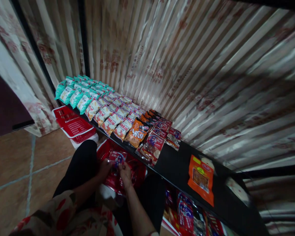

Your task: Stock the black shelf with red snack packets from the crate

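Note:
Between my knees, a red snack packet (118,158) is held over a red plastic basket (102,149). My left hand (105,168) grips the packet's left side, and my right hand (125,173) pinches its right edge. More red packets seem to lie in the basket below, though the dim light blurs them. On the black shelf (174,160) just ahead stand similar red packets (152,144) in a short row. Beside them, to the left, is a row of orange-and-black bags (137,132).
White snack bags (110,123) and teal bags (76,98) fill the shelf's left end. An orange packet (201,178) lies toward the right. Another red basket (73,123) stands at left; more packets (185,213) sit under the shelf. A striped curtain (157,55) hangs behind.

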`<state>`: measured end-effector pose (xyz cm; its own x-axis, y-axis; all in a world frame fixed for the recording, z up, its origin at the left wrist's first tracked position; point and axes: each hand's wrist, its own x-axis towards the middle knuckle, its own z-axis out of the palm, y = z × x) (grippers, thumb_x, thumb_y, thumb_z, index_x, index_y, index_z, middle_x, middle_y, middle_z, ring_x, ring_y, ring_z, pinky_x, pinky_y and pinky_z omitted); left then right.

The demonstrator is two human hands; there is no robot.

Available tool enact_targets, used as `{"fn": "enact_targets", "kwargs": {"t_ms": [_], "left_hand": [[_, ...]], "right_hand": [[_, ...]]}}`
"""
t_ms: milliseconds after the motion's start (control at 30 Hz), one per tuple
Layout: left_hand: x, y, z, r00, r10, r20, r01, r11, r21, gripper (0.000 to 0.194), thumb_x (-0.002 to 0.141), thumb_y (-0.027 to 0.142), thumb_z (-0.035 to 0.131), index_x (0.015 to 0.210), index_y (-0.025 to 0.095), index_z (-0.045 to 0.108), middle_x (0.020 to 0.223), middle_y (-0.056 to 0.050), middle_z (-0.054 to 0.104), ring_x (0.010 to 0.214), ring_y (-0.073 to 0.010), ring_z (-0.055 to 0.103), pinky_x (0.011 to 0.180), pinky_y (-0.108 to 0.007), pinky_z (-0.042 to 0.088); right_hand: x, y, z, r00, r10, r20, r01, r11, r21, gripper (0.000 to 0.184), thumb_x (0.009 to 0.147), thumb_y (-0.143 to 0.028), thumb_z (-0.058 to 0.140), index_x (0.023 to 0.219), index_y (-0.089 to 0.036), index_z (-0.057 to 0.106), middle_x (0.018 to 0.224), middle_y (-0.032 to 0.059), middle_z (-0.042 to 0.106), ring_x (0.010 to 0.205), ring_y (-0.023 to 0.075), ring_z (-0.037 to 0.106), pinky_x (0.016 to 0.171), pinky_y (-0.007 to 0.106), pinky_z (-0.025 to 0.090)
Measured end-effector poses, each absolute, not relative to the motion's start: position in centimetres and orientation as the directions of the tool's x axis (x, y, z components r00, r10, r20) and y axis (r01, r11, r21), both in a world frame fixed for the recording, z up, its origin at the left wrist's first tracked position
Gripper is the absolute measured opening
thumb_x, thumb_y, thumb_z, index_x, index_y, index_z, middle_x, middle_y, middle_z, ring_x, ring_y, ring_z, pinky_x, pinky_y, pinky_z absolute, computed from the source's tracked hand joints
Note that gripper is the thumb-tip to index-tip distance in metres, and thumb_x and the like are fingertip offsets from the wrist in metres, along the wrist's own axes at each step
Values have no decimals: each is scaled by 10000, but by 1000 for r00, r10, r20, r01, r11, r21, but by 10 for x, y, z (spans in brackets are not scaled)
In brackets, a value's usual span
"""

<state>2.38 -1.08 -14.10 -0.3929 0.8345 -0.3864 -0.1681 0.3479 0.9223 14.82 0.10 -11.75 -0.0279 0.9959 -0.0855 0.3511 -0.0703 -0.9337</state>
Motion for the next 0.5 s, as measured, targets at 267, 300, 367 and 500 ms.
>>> {"fn": "enact_targets", "kwargs": {"t_ms": [267, 300, 367, 500], "left_hand": [[15, -22, -127, -361, 897, -255, -154, 213, 965, 302, 591, 460, 588, 697, 203, 469, 614, 27, 583, 596, -169, 577, 579, -276, 449], [15, -23, -124, -361, 899, -248, -166, 199, 966, 326, 584, 479, 600, 699, 201, 474, 626, 18, 596, 605, -176, 586, 592, -283, 456], [14, -27, -115, -352, 904, -241, -196, 180, 964, 368, 574, 511, 620, 708, 196, 482, 652, 2, 619, 630, -185, 602, 621, -293, 468], [16, -36, -88, -322, 916, -240, -250, 162, 955, 449, 558, 566, 648, 749, 187, 505, 699, -18, 646, 699, -205, 628, 660, -297, 483]], "right_hand": [[146, 0, -80, -69, 997, -36, 410, -5, -912, 213, 756, -361, 500, 762, -202, 641, 649, -19, 623, 587, 135, 523, 575, 227, 397], [145, 0, -75, -73, 997, -17, 429, 16, -903, 212, 762, -358, 492, 749, -203, 637, 651, -20, 624, 586, 131, 521, 581, 223, 395], [145, -1, -66, -83, 996, 25, 459, 60, -886, 218, 778, -353, 475, 720, -206, 626, 639, -24, 619, 576, 124, 516, 578, 215, 387], [144, -3, -49, -94, 991, 94, 483, 128, -866, 239, 799, -362, 459, 662, -222, 595, 590, -37, 592, 535, 118, 506, 534, 201, 367]]}}
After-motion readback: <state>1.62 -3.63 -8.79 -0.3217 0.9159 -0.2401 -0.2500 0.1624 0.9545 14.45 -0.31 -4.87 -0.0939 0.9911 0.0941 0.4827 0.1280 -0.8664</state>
